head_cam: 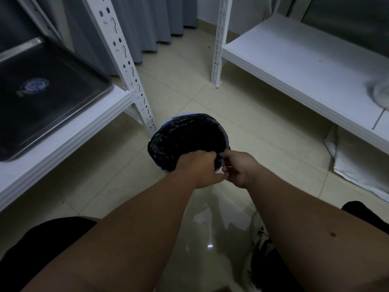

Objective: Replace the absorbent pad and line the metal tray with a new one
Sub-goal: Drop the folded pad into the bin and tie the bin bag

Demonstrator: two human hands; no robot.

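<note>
Head view: your left hand (197,168) and right hand (237,167) grip the bin bag (185,142) rim; the metal tray (63,114) sits bare, still unlined.

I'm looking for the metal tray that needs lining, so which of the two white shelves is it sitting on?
The shelf on the left. The bare metal tray sits on it, next to the perforated upright. The shelf on the right has no tray on it.
</note>
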